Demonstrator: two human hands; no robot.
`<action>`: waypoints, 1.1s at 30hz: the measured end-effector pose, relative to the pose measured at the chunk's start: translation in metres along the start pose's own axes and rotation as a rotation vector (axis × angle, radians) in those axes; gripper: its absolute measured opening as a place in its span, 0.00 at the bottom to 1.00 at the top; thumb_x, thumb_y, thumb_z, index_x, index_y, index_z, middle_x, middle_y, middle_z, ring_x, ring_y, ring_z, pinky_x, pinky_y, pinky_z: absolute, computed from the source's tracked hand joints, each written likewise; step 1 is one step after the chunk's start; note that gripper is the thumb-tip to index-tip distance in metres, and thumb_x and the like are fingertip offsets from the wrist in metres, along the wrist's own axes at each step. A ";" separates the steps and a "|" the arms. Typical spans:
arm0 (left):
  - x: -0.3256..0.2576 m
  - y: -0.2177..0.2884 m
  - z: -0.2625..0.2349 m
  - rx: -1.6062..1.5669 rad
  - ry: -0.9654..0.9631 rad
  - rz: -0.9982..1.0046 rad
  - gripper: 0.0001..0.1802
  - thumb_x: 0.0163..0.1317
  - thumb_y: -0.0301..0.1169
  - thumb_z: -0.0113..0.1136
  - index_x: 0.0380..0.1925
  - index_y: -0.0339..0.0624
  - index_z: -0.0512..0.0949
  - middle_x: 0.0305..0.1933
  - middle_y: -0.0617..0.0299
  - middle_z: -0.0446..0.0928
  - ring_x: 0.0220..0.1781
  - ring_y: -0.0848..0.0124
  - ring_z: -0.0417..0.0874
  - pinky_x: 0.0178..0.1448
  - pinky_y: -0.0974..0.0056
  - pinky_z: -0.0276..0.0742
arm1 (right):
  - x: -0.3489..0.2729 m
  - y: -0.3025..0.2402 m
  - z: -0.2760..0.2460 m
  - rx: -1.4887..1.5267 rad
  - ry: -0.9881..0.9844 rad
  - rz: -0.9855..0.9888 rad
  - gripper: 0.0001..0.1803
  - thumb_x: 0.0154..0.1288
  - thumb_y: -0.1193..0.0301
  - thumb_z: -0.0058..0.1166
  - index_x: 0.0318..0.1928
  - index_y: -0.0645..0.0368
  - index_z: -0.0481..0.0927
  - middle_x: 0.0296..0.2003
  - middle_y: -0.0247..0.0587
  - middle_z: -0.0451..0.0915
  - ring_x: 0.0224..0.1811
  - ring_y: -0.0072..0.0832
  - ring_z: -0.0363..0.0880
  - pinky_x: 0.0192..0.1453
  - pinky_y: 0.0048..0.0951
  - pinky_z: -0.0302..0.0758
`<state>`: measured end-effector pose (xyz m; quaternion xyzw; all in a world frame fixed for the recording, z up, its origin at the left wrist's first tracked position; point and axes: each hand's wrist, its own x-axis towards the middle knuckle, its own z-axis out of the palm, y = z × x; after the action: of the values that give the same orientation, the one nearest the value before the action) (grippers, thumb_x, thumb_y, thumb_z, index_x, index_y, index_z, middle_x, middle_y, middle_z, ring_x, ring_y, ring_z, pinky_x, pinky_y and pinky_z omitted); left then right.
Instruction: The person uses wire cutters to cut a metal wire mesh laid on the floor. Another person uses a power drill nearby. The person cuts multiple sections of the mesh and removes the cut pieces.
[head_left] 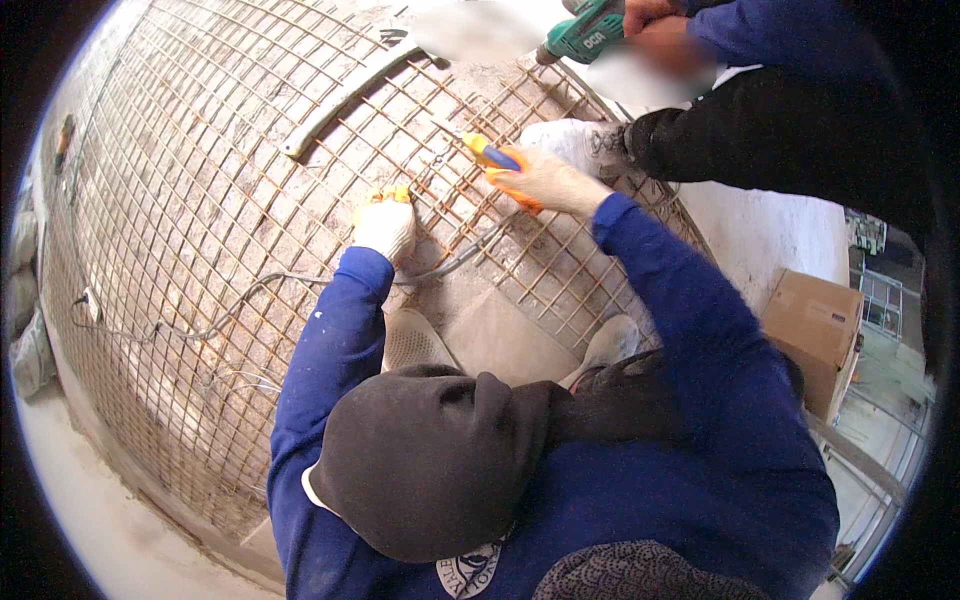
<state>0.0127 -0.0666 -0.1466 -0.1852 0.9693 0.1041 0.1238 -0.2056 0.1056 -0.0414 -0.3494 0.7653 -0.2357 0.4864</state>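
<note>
A: What does each hand grip?
B: The gloved right hand (545,182) is clenched around orange-handled pliers (497,163), whose tip meets the rusty wire mesh (200,200) at centre. The gloved left hand (386,226) presses on the mesh; whether it grasps a wire cannot be told.

A: And the surroundings?
B: The mesh lies over concrete. A cardboard box (815,335) sits right; far off, another person holds a green drill (585,30).

Soft, even daylight, bright without hard shadows. Pale concrete right of the right hand (545,180) nearly washes out. Fisheye bending curves the wire mesh (200,200) toward a black rim. Smeared blur patches sit above that hand.
</note>
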 end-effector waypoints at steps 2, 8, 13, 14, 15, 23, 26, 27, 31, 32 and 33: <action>0.001 -0.006 -0.001 -0.014 -0.017 0.035 0.25 0.50 0.30 0.61 0.52 0.36 0.73 0.50 0.45 0.80 0.54 0.51 0.82 0.54 0.51 0.80 | -0.024 0.006 -0.033 -0.249 -0.072 -0.036 0.16 0.68 0.57 0.56 0.46 0.55 0.79 0.24 0.33 0.75 0.25 0.21 0.76 0.30 0.27 0.74; 0.004 -0.057 -0.004 -0.933 -0.255 -0.236 0.34 0.62 0.28 0.55 0.71 0.43 0.64 0.28 0.60 0.80 0.24 0.74 0.77 0.29 0.66 0.73 | -0.130 0.027 -0.110 -0.742 -0.177 0.080 0.14 0.60 0.57 0.59 0.34 0.56 0.82 0.20 0.37 0.78 0.22 0.31 0.78 0.27 0.36 0.71; 0.019 -0.055 -0.009 -1.298 0.030 -0.179 0.31 0.69 0.26 0.52 0.72 0.36 0.61 0.58 0.50 0.80 0.57 0.68 0.82 0.58 0.67 0.75 | -0.216 0.041 -0.121 -0.587 -0.208 0.572 0.12 0.53 0.60 0.63 0.35 0.53 0.86 0.19 0.32 0.77 0.18 0.27 0.73 0.23 0.34 0.67; 0.020 -0.051 -0.014 -1.415 -0.099 -0.136 0.30 0.70 0.24 0.50 0.72 0.33 0.60 0.74 0.47 0.63 0.75 0.64 0.64 0.73 0.66 0.61 | -0.221 0.045 -0.115 -0.663 -0.239 0.653 0.11 0.51 0.62 0.63 0.34 0.53 0.85 0.19 0.33 0.77 0.19 0.28 0.74 0.23 0.34 0.67; 0.024 -0.043 -0.021 -1.312 -0.125 -0.075 0.30 0.70 0.23 0.50 0.71 0.33 0.61 0.74 0.48 0.64 0.75 0.64 0.65 0.73 0.66 0.61 | -0.229 0.047 -0.113 -0.640 -0.257 0.659 0.11 0.51 0.63 0.62 0.34 0.54 0.85 0.19 0.33 0.78 0.19 0.28 0.75 0.23 0.34 0.68; -0.031 0.025 -0.054 -1.363 -0.305 -0.048 0.22 0.71 0.24 0.53 0.65 0.33 0.70 0.44 0.60 0.81 0.35 0.80 0.75 0.39 0.75 0.71 | -0.223 0.065 -0.073 -0.851 -0.328 0.539 0.13 0.45 0.69 0.64 0.35 0.55 0.86 0.24 0.44 0.83 0.28 0.41 0.83 0.32 0.43 0.76; -0.084 0.049 -0.041 -1.347 -0.464 -0.187 0.23 0.70 0.23 0.53 0.64 0.29 0.69 0.43 0.57 0.82 0.43 0.72 0.81 0.50 0.69 0.75 | -0.215 0.073 -0.072 -0.929 -0.348 0.365 0.14 0.45 0.69 0.64 0.37 0.54 0.86 0.26 0.45 0.84 0.31 0.43 0.84 0.35 0.44 0.77; -0.103 0.059 -0.033 -1.441 -0.503 -0.260 0.23 0.70 0.26 0.53 0.63 0.31 0.70 0.36 0.59 0.82 0.38 0.75 0.79 0.45 0.72 0.74 | -0.211 0.076 -0.073 -0.940 -0.356 0.316 0.14 0.45 0.69 0.64 0.37 0.53 0.87 0.27 0.45 0.84 0.32 0.43 0.84 0.35 0.44 0.77; -0.169 0.077 -0.005 -1.636 -0.597 -0.371 0.27 0.70 0.33 0.59 0.65 0.32 0.68 0.42 0.50 0.83 0.42 0.67 0.83 0.48 0.66 0.77 | -0.183 0.088 -0.083 -0.840 -0.477 0.272 0.15 0.47 0.68 0.65 0.39 0.53 0.87 0.26 0.42 0.84 0.30 0.41 0.84 0.34 0.44 0.77; -0.182 0.076 -0.001 -1.781 -0.567 -0.395 0.28 0.70 0.33 0.59 0.66 0.32 0.68 0.44 0.49 0.82 0.43 0.67 0.83 0.49 0.65 0.78 | -0.173 0.090 -0.084 -0.794 -0.508 0.311 0.15 0.47 0.67 0.66 0.40 0.53 0.87 0.26 0.41 0.84 0.29 0.39 0.83 0.34 0.43 0.77; -0.193 0.075 0.003 -1.926 -0.533 -0.409 0.28 0.70 0.34 0.59 0.66 0.32 0.67 0.45 0.48 0.82 0.43 0.66 0.83 0.49 0.65 0.78 | -0.163 0.092 -0.086 -0.747 -0.536 0.361 0.16 0.48 0.66 0.66 0.40 0.53 0.87 0.25 0.40 0.83 0.29 0.38 0.83 0.34 0.43 0.77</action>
<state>0.1586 0.0668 -0.0841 -0.3391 0.3644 0.8544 0.1493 -0.2655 0.2913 0.0246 -0.4103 0.6936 0.2410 0.5408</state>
